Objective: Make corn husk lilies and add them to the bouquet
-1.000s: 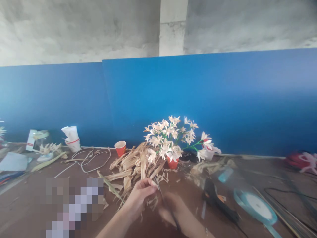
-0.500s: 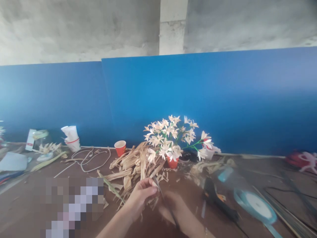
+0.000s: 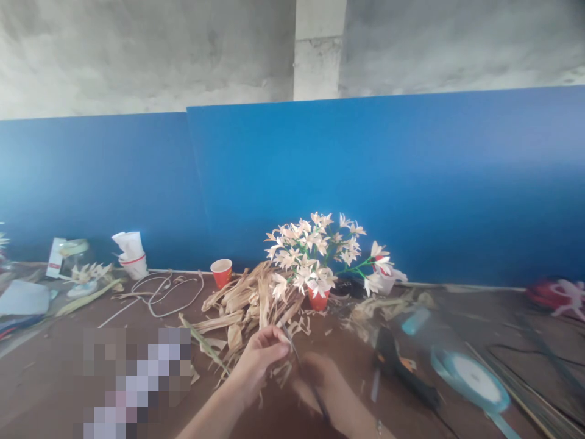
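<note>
Near the bottom middle, my left hand [image 3: 266, 356] pinches a thin dark stick [image 3: 292, 349] between thumb and fingertips. My right hand [image 3: 322, 384] is blurred by motion beside the lower part of the stick, and its fingers cannot be made out. Just beyond my hands lies a heap of dried husks [image 3: 247, 299], with small scraps around it. Pale husk flowers [image 3: 305, 250] on green stems stand in a red cup [image 3: 319, 300] behind the hands.
A black glue gun [image 3: 404, 372] and a blue ribbon roll [image 3: 475, 379] lie to the right. An orange paper cup [image 3: 222, 273], a white cable [image 3: 158, 299] and a cup with white paper [image 3: 133, 259] are left of the husks. A blue partition [image 3: 365, 164] runs behind.
</note>
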A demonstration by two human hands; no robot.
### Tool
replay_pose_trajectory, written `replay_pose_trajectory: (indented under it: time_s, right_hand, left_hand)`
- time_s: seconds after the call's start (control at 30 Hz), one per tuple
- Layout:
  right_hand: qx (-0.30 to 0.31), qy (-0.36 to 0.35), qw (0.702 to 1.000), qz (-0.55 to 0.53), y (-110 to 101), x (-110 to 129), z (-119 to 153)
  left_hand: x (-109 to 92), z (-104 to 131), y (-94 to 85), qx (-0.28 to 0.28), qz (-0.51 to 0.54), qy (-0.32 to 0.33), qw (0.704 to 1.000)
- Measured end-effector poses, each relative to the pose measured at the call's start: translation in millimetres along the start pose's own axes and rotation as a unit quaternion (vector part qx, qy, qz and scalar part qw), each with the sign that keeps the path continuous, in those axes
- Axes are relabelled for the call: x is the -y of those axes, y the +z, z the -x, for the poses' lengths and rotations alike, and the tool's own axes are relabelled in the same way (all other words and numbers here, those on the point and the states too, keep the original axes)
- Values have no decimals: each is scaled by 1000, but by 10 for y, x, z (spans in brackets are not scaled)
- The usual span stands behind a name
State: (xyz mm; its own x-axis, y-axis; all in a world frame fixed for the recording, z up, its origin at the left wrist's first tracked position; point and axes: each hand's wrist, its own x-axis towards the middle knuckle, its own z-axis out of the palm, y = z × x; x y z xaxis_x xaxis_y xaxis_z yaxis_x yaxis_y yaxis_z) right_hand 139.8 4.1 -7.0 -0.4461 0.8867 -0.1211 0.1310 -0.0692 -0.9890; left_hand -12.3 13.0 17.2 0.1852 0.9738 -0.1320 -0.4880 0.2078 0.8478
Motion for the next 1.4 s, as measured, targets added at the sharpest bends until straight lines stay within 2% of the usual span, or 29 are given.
replay_pose_trajectory:
  time_s: [0.4, 0.6, 0.7, 0.77, 0.83, 0.87, 0.93, 1.03, 1.1, 1.17, 1.2, 1.27, 1.4]
  right_hand:
    - [-36, -43, 997, 45, -28, 65, -17]
    - [-37, -65, 994, 80, -84, 131, 17]
    - [-47, -74, 991, 96, -153, 173, 23]
    - [-75, -78, 988, 114, -224, 208, 24]
    - [-109, -90, 978, 151, -307, 246, 27]
    - [-123, -101, 972, 175, -349, 263, 29]
    - [-144, -123, 957, 221, -418, 287, 33]
    - [-158, -139, 944, 254, -471, 284, 33]
    - [-157, -138, 943, 257, -475, 264, 30]
    - [-153, -136, 943, 261, -466, 246, 30]
    - [-153, -135, 943, 263, -461, 242, 32]
    - [-154, -132, 942, 268, -455, 241, 36]
    - [-160, -125, 938, 279, -477, 229, 29]
  left_hand:
    - [28, -26, -98, 1, 5, -13, 1000]
    - [-2, -28, -91, 6, 2, -27, 1000]
    - [-32, -28, -77, 6, -27, -22, 999]
    - [-44, -28, -69, -3, -94, -2, 996]
    - [-30, -25, -59, -18, -221, 33, 975]
    - [-10, -23, -53, -24, -295, 61, 953]
    - [56, -16, -35, -23, -429, 139, 892]
    - [186, -2, 13, 12, -559, 244, 792]
    - [263, 4, 53, 29, -623, 258, 738]
    - [317, 9, 88, 41, -671, 249, 697]
    - [333, 13, 101, 45, -686, 241, 685]
    - [339, 21, 109, 53, -695, 230, 679]
    - [232, 23, 37, 45, -664, 254, 702]
